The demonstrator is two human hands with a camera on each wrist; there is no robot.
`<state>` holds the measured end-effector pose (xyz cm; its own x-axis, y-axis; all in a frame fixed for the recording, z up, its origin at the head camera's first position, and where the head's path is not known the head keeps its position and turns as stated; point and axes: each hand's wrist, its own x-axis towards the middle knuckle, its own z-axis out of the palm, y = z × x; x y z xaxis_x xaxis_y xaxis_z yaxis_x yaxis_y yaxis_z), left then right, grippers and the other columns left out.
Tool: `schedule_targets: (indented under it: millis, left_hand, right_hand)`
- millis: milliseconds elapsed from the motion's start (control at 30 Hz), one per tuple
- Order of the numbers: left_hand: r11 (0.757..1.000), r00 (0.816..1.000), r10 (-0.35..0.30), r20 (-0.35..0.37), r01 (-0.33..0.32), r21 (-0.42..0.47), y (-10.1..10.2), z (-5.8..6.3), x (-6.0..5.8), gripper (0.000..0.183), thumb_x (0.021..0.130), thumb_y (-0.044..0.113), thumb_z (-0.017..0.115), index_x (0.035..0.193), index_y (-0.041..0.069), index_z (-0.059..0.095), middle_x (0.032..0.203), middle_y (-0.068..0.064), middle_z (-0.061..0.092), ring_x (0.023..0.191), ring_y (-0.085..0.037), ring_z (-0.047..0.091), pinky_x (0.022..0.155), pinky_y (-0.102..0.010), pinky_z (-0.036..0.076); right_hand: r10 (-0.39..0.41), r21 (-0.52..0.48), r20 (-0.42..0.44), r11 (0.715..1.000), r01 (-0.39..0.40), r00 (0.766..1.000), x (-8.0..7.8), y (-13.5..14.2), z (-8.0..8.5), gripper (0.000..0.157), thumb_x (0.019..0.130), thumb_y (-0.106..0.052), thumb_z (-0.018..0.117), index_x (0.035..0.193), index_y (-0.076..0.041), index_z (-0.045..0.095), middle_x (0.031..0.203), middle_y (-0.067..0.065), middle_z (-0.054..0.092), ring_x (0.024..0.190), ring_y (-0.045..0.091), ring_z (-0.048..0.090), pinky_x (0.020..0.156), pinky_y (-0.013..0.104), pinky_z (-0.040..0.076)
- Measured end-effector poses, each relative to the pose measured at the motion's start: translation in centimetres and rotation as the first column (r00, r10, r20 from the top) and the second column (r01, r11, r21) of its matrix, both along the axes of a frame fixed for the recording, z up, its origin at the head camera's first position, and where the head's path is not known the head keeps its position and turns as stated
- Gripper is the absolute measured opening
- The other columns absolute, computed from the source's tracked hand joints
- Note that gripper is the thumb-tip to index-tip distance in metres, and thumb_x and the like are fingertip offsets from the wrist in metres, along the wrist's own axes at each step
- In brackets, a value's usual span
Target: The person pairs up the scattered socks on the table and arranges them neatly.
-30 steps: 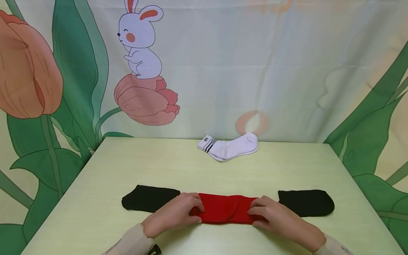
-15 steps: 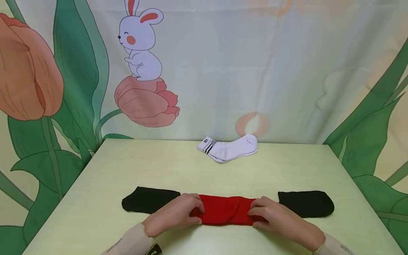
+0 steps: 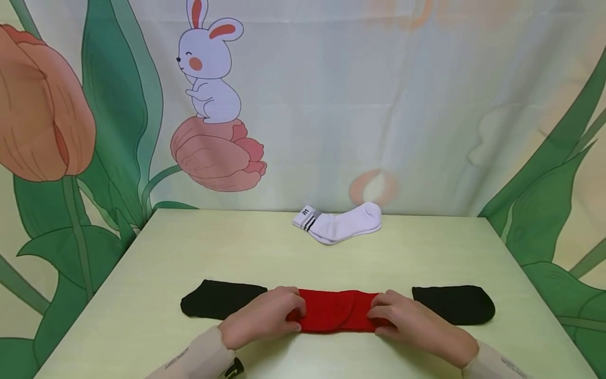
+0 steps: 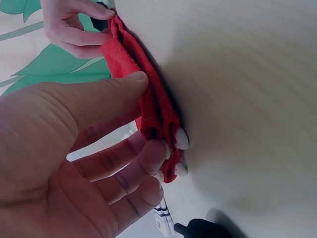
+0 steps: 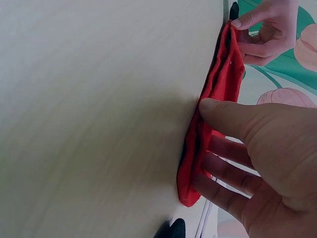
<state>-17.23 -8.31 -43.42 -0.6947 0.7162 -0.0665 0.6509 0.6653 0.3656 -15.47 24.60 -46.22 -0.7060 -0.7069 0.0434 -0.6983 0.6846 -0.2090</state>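
A pair of red socks (image 3: 326,311) lies flat and layered on the table, in the front middle of the head view. My left hand (image 3: 266,318) pinches their left end between thumb and fingers. At the right end, my right hand (image 3: 411,321) grips them the same way. Both wrist views show the stacked edges of the red fabric (image 4: 158,104), with the thumb (image 5: 225,114) on the near side and the fingers at the far side. The hands cover both ends of the socks in the head view.
A black sock (image 3: 220,299) lies beside the left hand, another black sock (image 3: 456,304) beyond the right hand. White socks (image 3: 343,223) with black stripes rest near the table's back edge. Behind the table (image 3: 236,239) hangs a printed curtain (image 3: 303,105) with a rabbit and tulips.
The head view has tilted slightly, so the scene sits a little lower. My left hand has shifted very slightly right along the red socks; the right hand is nearly still.
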Motion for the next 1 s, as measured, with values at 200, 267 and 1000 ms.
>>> schedule_targets:
  millis: [200,267,1000]
  left_hand:
    - [0.999,1.0,-0.007,-0.025,0.006,-0.032,0.3,0.0,-0.4,0.011,0.082,0.019,0.079,0.09,0.017,0.072,0.087,0.008,0.06,0.079,-0.005,0.05,0.071,-0.022,0.048]
    - [0.999,0.999,-0.011,-0.035,0.009,-0.04,0.4,0.0,-0.5,0.01,0.082,0.018,0.079,0.088,0.017,0.072,0.085,0.008,0.06,0.077,-0.006,0.05,0.069,-0.021,0.047]
    - [0.997,0.998,-0.02,-0.06,0.015,-0.082,1.2,0.6,-1.9,0.017,0.084,0.021,0.076,0.098,0.013,0.075,0.088,0.005,0.063,0.08,-0.008,0.05,0.075,-0.024,0.048]
  right_hand:
    - [-0.002,0.01,-0.011,1.0,0.002,1.0,-0.5,-0.1,-0.1,0.025,0.084,-0.026,0.078,0.108,-0.021,0.074,0.107,-0.009,0.062,0.097,0.01,0.054,0.08,0.023,0.053]
    - [-0.004,0.013,-0.016,1.0,0.005,1.0,-0.7,-0.2,-0.1,0.025,0.084,-0.026,0.078,0.108,-0.021,0.074,0.107,-0.008,0.062,0.097,0.01,0.055,0.08,0.023,0.053]
    - [-0.018,0.077,-0.103,0.997,0.026,0.995,-3.0,-0.4,0.2,0.025,0.082,-0.018,0.079,0.106,-0.017,0.073,0.108,-0.003,0.063,0.101,0.015,0.057,0.085,0.031,0.054]
